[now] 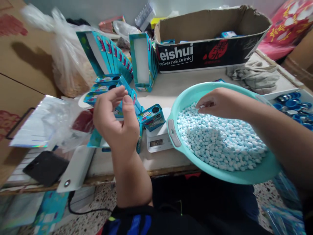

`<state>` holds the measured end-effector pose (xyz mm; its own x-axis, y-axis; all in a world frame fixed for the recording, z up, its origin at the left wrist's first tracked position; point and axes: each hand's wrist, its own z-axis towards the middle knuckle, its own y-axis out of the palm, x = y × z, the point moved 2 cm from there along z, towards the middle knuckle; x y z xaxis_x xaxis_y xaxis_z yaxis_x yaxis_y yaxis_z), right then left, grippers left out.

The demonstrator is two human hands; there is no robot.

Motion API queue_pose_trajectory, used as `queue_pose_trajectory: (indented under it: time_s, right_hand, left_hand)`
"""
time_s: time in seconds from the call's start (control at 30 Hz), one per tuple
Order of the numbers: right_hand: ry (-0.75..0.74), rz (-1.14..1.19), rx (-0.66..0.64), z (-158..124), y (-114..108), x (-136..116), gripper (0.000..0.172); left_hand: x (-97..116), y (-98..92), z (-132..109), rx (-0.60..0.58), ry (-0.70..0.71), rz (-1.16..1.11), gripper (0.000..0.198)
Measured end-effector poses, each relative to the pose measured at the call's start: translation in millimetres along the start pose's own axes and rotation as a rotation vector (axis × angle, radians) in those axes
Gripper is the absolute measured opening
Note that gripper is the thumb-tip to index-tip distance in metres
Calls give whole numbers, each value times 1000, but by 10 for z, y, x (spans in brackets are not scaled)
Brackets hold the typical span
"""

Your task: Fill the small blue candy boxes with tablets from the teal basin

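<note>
On the table (117,163), a teal basin (254,173) sat tilted against a kitchen scale (157,143), full of pale blue candies (220,140). The right hand (220,104) hung over them, its fingers (202,104) loosely curled; whether they held any, I couldn't tell. The left hand (114,120) was raised, fingers (119,93) half open and empty, just beside a blue tin (151,117) on the scale.

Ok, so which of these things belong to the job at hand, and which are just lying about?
In use: left hand, blue candy tin, digital scale, right hand, pale blue candies, teal basin.

Lying about: Weishui carton, grey cloth, blue bottle caps, clear plastic bag.
</note>
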<state>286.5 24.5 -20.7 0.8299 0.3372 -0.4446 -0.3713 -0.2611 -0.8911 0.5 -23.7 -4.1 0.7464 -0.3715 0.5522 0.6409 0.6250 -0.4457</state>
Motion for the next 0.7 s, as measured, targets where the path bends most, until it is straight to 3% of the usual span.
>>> queue_pose_trajectory:
  time_s: [0.1, 0.23, 0.43, 0.57, 0.63, 0.7]
  right_hand:
    - [12, 0, -7, -8, -9, -5, 18]
    - [25, 14, -29, -14, -3, -19, 21]
    - [-5, 47, 20, -11, 9, -57, 20]
    - [-27, 75, -28, 22, 97, -32, 21]
    - [-47, 49, -69, 55, 157, -3, 23]
    - [-63, 22, -99, 85, 202, 20, 26]
  left_hand:
    - [-7, 33, 5, -68, 85, -1, 26]
    - [-45, 111, -18, -300, 34, 17, 37]
    - [-86, 96, -12, -307, -12, 93, 38]
    - [-239, 112, -46, -591, -85, 103, 63]
    - [-326, 146, -60, -692, -131, 89, 61]
    - [-373, 177, -51, -638, -189, 64, 57]
